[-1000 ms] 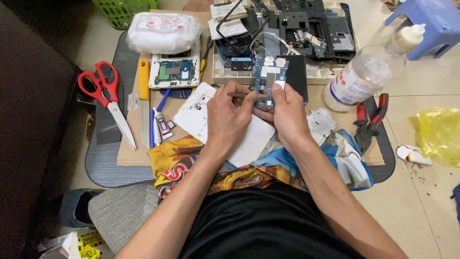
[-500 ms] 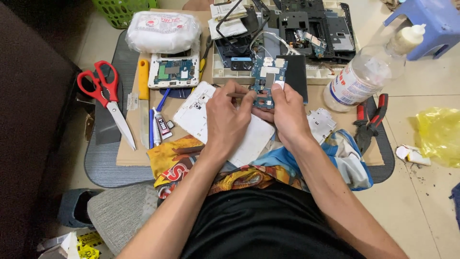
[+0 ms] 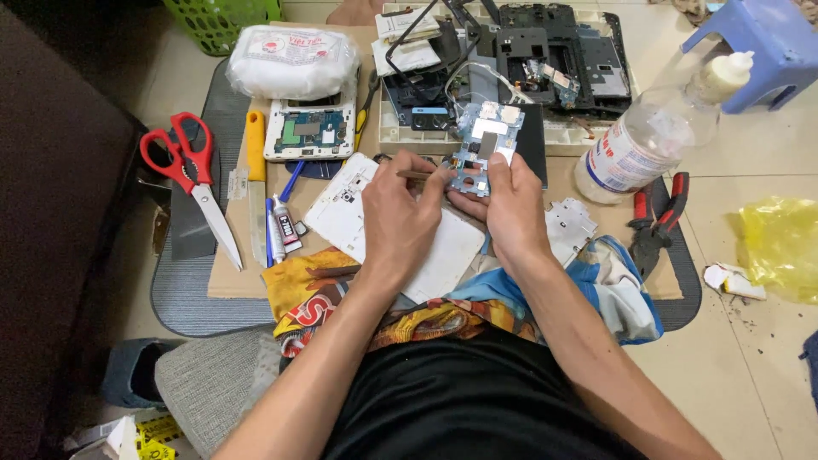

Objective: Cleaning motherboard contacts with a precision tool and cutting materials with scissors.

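Blue and silver, the circuit board (image 3: 482,146) is sitting upright in the right hand (image 3: 509,204), whose fingers are gripping its lower edge above the cardboard sheet (image 3: 228,274). The left hand (image 3: 400,213) is pinching a thin brown tool (image 3: 417,175), its tip touching the board's side. Judging by the opened phone shell (image 3: 310,129), the white back cover (image 3: 341,213) and the loose frames in the tray (image 3: 562,136), dismantling is looking well advanced, while work on the board itself is going on. Exactly where the tip is touching is hard to make out.
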